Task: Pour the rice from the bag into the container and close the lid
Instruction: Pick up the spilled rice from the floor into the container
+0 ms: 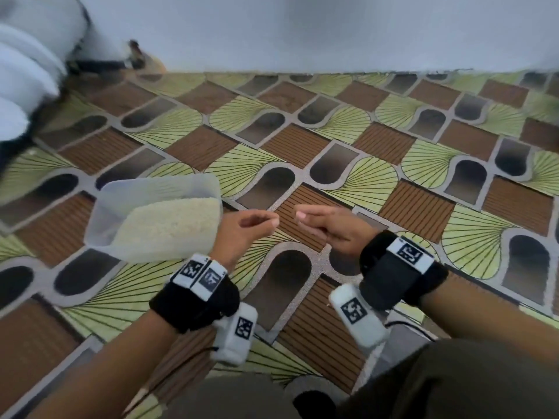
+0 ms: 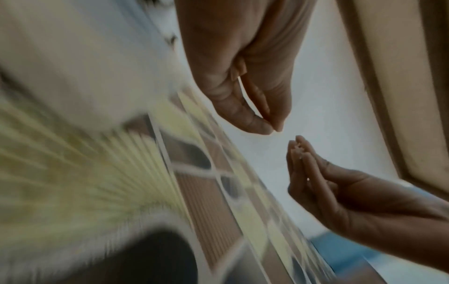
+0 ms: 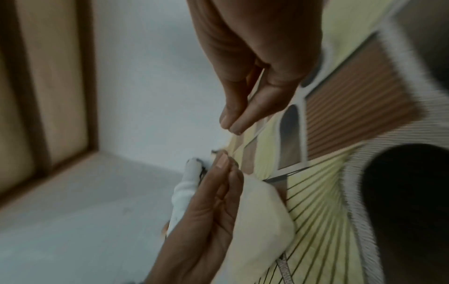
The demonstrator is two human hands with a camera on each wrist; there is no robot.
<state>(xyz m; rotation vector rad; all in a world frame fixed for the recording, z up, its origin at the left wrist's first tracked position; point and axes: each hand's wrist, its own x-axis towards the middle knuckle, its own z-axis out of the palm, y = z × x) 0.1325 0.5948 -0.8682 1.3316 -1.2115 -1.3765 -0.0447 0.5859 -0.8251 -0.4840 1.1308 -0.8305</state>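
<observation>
Your left hand (image 1: 242, 229) and right hand (image 1: 329, 226) hovered fingertip to fingertip, not touching, fingers loosely together, both holding nothing. At 9 o'clock, just beside your left hand, the lidless translucent plastic container (image 1: 121, 201) of white rice (image 1: 169, 225) sat on the patterned green-and-brown floor mat (image 1: 393, 176).

Rice-filled lidless container (image 1: 157, 219) beside left hand (image 1: 242, 229), right hand (image 1: 335, 228) apart.

White rice (image 1: 169, 225), green-brown patterned floor (image 1: 363, 146)
</observation>
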